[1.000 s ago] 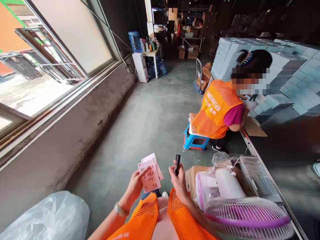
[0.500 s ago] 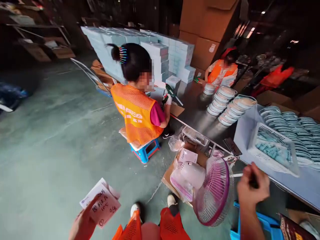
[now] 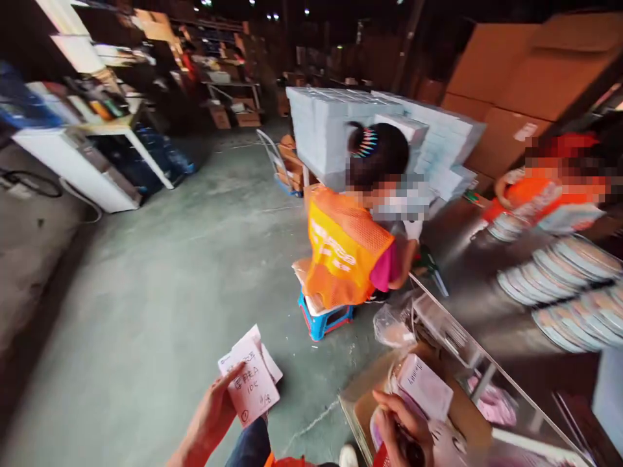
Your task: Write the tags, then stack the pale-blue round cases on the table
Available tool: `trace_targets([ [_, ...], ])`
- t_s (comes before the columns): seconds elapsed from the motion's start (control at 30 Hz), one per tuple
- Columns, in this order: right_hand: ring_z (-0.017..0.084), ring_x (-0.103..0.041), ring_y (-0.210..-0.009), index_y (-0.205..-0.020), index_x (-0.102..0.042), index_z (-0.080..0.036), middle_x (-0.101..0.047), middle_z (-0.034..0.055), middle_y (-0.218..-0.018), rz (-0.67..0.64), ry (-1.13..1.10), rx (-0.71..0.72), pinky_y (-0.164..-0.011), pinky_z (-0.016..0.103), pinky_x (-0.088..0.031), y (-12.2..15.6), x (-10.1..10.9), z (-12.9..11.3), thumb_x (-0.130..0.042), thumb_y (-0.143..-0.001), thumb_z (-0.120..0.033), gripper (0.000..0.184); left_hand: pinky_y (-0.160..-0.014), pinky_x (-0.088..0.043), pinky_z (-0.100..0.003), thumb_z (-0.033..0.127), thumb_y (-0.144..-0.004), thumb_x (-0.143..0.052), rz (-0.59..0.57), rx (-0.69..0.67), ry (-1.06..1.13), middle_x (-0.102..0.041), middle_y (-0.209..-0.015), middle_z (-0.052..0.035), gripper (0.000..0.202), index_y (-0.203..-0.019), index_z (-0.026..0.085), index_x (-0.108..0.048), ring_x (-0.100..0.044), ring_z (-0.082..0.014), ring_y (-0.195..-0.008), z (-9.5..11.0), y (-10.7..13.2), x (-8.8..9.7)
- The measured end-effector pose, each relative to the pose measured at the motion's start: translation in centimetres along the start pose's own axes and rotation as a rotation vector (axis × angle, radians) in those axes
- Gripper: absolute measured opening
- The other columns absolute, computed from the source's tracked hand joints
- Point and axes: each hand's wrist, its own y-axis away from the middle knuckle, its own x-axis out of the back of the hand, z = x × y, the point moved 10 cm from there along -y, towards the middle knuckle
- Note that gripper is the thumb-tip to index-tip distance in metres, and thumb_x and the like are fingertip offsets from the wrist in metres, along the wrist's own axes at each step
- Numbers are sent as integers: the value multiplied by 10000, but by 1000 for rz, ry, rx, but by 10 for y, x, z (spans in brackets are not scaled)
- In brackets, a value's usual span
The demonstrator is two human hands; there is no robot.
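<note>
The cards (image 3: 257, 397) are pinkish white, marked with dark handwriting. The nearer co-worker's vest (image 3: 335, 253) is orange with white lettering, the sleeve (image 3: 382, 274) magenta, the hair clip (image 3: 368, 143) striped in several colours. The stool (image 3: 318, 323) is blue edged with red. Stacked boxes (image 3: 316, 126) look pale blue, large cartons (image 3: 516, 68) brown, the floor (image 3: 170, 292) grey-green.

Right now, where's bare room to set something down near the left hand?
Open floor between the grey wall and the blue stool. Crowded: the filled cardboard box near the right hand, and the shiny table under stacked round containers.
</note>
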Motion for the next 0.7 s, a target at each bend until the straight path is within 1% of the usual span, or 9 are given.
trace_targets([
  [0.13,150,-568,-573,-937,-784,-203,-672,65,-741,-390,-225,33,-538,260,-485,-69,-205,-86,-653,-826,-660,488,-643,-568,-313,283,-614,-905,-167,-32,65,-774,-824,-111,351,-858,105,-725,-737,-256,-689,113,-36,-3],
  [0.2,109,-482,-510,-1005,-773,-177,-654,54,-727,-515,-271,-10,-460,235,-394,-95,-298,-130,-676,-787,-698,574,-634,-546,-287,312,-604,-935,-262,-70,81,-765,-778,-104,369,-827,100,-732,-718,-223,-660,178,-52,-15],
  [0.27,79,-367,-442,-1066,-759,-148,-544,-5,-570,-622,-301,-106,-413,219,-289,-119,-380,-165,-678,-755,-740,674,-626,-528,-266,330,-587,-956,-338,-112,100,-757,-750,-94,396,-819,93,-739,-690,-185,-629,244,-71,-30],
  [0.33,65,-296,-415,-1020,-758,-119,-402,-61,-459,-682,-309,-187,-404,212,-229,-146,-449,-192,-703,-705,-767,722,-634,-524,-261,341,-562,-972,-378,-158,130,-751,-743,-90,424,-810,82,-744,-666,-160,-611,308,-98,-42],
  [0.37,61,-287,-411,-971,-756,-114,-378,-70,-441,-691,-305,-202,-403,212,-223,-163,-479,-204,-732,-669,-767,719,-650,-528,-266,341,-558,-975,-385,-176,154,-751,-752,-90,432,-817,81,-746,-664,-159,-622,337,-115,-46],
  [0.43,52,-304,-417,-896,-740,-121,-480,-41,-488,-678,-298,-200,-399,213,-241,-202,-535,-225,-803,-594,-734,686,-688,-540,-290,331,-551,-978,-377,-181,218,-753,-774,-90,443,-839,86,-747,-671,-170,-652,390,-159,-51],
  [0.53,51,-367,-440,-956,-710,-137,-665,31,-697,-648,-324,-204,-400,213,-288,-267,-617,-247,-850,-568,-672,676,-741,-554,-337,300,-557,-974,-374,-141,284,-757,-810,-100,433,-859,95,-741,-683,-191,-680,458,-237,-59],
  [0.63,91,-453,-465,-1084,-659,-153,-704,53,-755,-665,-331,-161,-397,217,-306,-337,-705,-276,-833,-600,-648,715,-773,-557,-366,262,-607,-947,-383,-135,280,-758,-839,-119,372,-857,89,-733,-691,-206,-687,535,-316,-69],
  [0.7,139,-549,-534,-1060,-652,-167,-715,64,-773,-610,-273,-30,-449,242,-389,-395,-758,-308,-793,-637,-636,647,-773,-559,-363,216,-652,-913,-339,-150,285,-756,-846,-122,311,-865,86,-728,-692,-204,-692,597,-365,-70],
])
